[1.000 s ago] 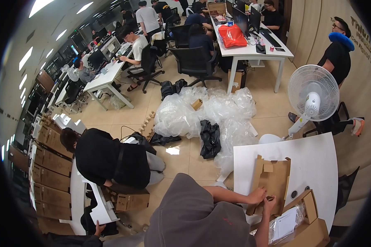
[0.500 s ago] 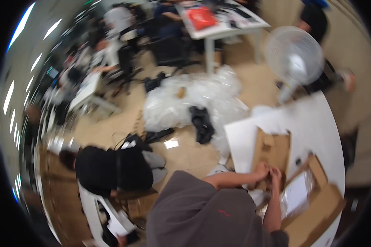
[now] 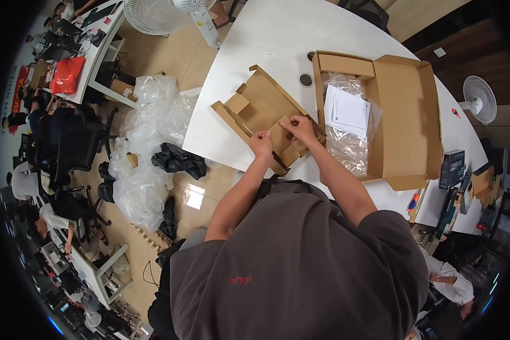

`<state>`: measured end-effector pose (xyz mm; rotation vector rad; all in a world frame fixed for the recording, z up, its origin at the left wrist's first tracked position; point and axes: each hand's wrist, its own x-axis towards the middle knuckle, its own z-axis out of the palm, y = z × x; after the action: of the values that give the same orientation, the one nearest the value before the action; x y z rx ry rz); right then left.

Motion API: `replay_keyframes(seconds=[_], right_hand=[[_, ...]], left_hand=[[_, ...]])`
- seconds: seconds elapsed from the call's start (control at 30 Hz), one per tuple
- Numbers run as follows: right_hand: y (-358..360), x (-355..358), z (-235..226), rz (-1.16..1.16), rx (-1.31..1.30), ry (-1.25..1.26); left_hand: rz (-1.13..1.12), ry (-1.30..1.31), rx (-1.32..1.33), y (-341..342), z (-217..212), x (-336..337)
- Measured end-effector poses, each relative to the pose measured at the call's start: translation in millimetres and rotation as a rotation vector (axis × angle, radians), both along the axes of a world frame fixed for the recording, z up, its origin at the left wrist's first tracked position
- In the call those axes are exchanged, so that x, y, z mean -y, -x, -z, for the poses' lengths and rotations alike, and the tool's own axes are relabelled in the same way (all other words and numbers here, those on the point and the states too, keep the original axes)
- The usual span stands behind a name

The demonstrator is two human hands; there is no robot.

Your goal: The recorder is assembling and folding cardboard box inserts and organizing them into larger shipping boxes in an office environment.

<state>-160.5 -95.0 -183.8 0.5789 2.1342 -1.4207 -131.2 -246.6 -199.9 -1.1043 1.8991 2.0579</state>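
Note:
A brown cardboard insert [image 3: 266,105] with folded edges and small raised blocks lies at an angle on the white table. At its near end, my left hand [image 3: 260,144] pinches the edge of a cardboard flap [image 3: 279,137]. Closed on the same flap from the other side is my right hand [image 3: 300,129], its thumb and fingers on the upper edge. To the right of the insert sits an open cardboard box [image 3: 405,119]. Inside it are clear plastic wrapping [image 3: 345,148] and a white printed sheet [image 3: 347,111].
The white table [image 3: 277,39] curves away to the right, with a round cable hole [image 3: 306,80] beyond the insert. Dark boxes [image 3: 452,169] stand at its right end. Clear plastic bags [image 3: 144,170] are heaped on the floor at left, near a standing fan [image 3: 204,25].
My view has swung to the right, bringing the table and open box toward the middle. Both hands stay together at the cardboard insert, and the flap between them now shows clearly.

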Motion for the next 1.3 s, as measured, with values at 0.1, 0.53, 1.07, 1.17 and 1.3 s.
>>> replay_keyframes(seconds=[0.1, 0.53, 1.07, 1.17, 1.3], right_hand=[[-13.0, 11.2, 9.6, 0.034, -0.466, -0.202], [-29.6, 30.1, 13.7, -0.147, -0.397, 0.143], [4.2, 58.9, 30.6, -0.030, -0.199, -0.039], [8.1, 65.6, 22.4, -0.056, -0.152, -0.114], [15.5, 67.6, 71.8, 0.165, -0.230, 0.046]], left_hand=[[0.007, -0.004, 0.023, -7.4, 0.7, 3.3], [0.073, -0.115, -0.047, -5.6, 1.5, 10.5], [0.643, 1.053, -0.647, -34.5, -60.5, 53.3], [0.844, 0.883, -0.550, -41.1, -43.4, 77.6], [0.944, 0.920, -0.606, -34.8, -47.6, 73.9]])
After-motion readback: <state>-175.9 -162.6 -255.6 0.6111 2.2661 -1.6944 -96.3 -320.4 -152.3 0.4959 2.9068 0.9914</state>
